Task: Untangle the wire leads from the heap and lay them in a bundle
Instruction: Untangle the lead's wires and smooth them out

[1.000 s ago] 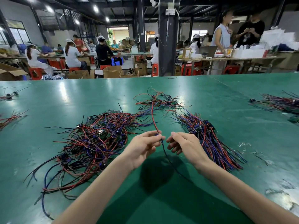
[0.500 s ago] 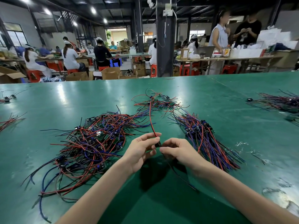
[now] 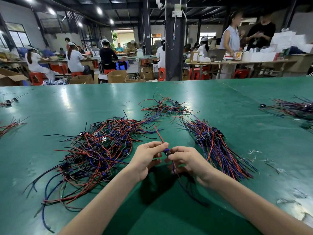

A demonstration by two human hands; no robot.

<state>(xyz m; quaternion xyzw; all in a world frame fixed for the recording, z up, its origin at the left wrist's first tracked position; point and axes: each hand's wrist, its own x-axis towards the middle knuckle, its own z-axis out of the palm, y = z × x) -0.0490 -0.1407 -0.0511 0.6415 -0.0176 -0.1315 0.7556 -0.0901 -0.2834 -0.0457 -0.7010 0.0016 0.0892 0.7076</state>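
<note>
Red, blue and black wires lie knotted in the heap [image 3: 94, 155] on the left of the green desk [image 3: 220, 99], with small dark parts caught among the loops. Just right of it, the left hand [image 3: 147, 158] pinches a single lead [image 3: 158, 134] between thumb and fingertips at the foot of its red strand, which points up and away with its tip free in the air. The lead's small dark part [image 3: 166, 151] sits between the two hands, and the right hand [image 3: 188, 160] pinches it from the other side, while a blue strand hangs down past the right palm toward the desk. Both hands are narrow, closed on this one lead and raised a little off the desk. The lead looks free of the heap, so the step in hand seems to be straightening it and carrying it across. To do that well, the right hand should hold the part firmly while the left draws the red strand straight and brings it alongside the blue one, so nothing loops. Further right lies the bundle [image 3: 218, 150], with its parts gathered at the far end and its tails fanned toward the person. The lead should go down on the same slant, part beside parts. Lifting the hanging blue tail first should stop it from dragging across and snagging the laid wires.
</note>
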